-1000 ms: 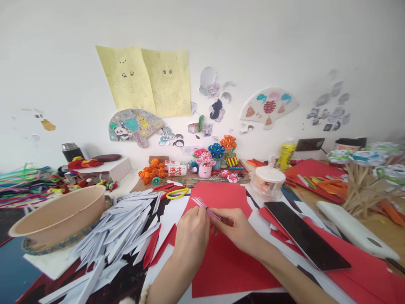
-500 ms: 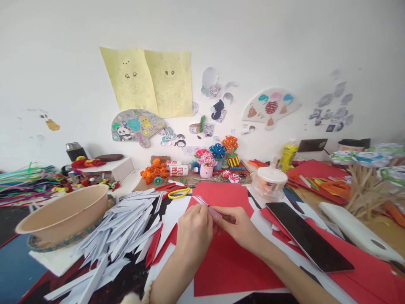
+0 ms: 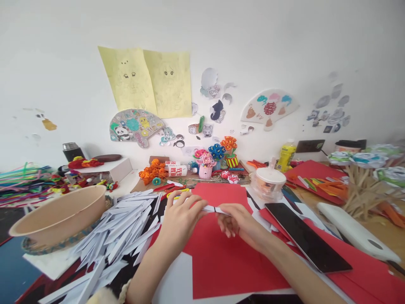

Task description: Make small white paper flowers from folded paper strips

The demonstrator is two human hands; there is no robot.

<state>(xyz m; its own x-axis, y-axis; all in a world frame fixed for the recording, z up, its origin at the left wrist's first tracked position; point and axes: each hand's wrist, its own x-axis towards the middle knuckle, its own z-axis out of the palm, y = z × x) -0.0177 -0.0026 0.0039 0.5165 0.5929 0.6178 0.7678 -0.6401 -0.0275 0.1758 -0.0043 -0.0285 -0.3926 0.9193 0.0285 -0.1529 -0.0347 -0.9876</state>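
Over the red paper sheet (image 3: 234,270), both hands meet at a narrow bundle of white paper strips (image 3: 210,208) with a thin dark tie round its middle. My left hand (image 3: 183,217) pinches its left end, palm down and fingers bent. The right end is between the thumb and fingers of my right hand (image 3: 242,221), whose lower fingers curl beneath. My fingers hide both ends of the bundle. Left of my left hand lies a heap of folded white paper strips (image 3: 123,226). Yellow-handled scissors (image 3: 179,194) lie just behind that hand, partly covered.
A beige basin (image 3: 60,215) stands at the left. To the right lie a black phone-like slab (image 3: 306,236), a long white device (image 3: 357,232) and more red paper (image 3: 357,261). A lidded plastic cup (image 3: 268,181) and small craft flowers (image 3: 205,160) stand at the back.
My left hand has shifted left and turned palm down, its fingers opening out from a fist. The paper bundle has swung from slanted to nearly level. My right hand has moved slightly right.
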